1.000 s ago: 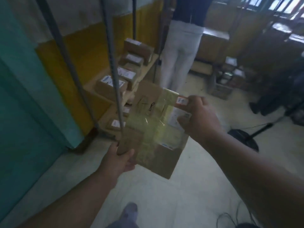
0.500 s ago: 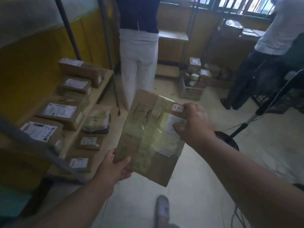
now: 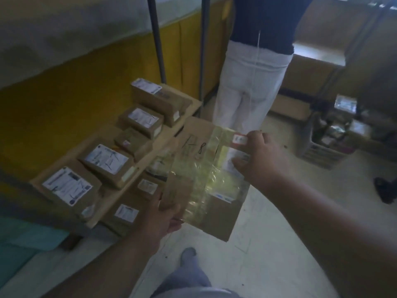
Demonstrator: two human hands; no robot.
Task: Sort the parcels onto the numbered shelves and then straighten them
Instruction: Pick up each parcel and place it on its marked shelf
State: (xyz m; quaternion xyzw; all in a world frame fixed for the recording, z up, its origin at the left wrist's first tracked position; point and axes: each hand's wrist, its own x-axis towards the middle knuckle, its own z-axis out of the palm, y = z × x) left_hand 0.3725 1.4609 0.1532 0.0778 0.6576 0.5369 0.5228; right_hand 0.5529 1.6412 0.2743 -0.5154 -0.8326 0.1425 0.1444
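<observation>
Held up in front of the body, over the pale floor (image 3: 268,244) and just right of the low shelf (image 3: 194,104): one flat brown cardboard parcel (image 3: 206,179), rectangular, tilted so that its far corner points away. Wrapped across the middle with a wide band of glossy yellowish tape, wrinkled and shining. Written by hand on the bare cardboard near the top, dark marks that look like "1-8". Stuck at the upper right, a small white label with red print; under it a bigger white label, partly covered.

Gripped at the near left corner by the left hand (image 3: 165,214), thumb on top, fingers curled under the edge. Gripped at the upper right edge by the right hand (image 3: 257,158), fingers bent over the labels and pressing on the face.

On the shelf, a light wooden board with dark metal posts (image 3: 156,39) behind: a row of small brown boxes (image 3: 105,162), blocky, each with a white printed label on top. More small labelled boxes on the lower level (image 3: 126,214), partly hidden.

Behind, a yellow and whitish wall (image 3: 75,72). Further back, a person (image 3: 253,82) seen from behind, in white trousers and dark top. At the right, a crate (image 3: 322,151) with mixed packages, blurred.
</observation>
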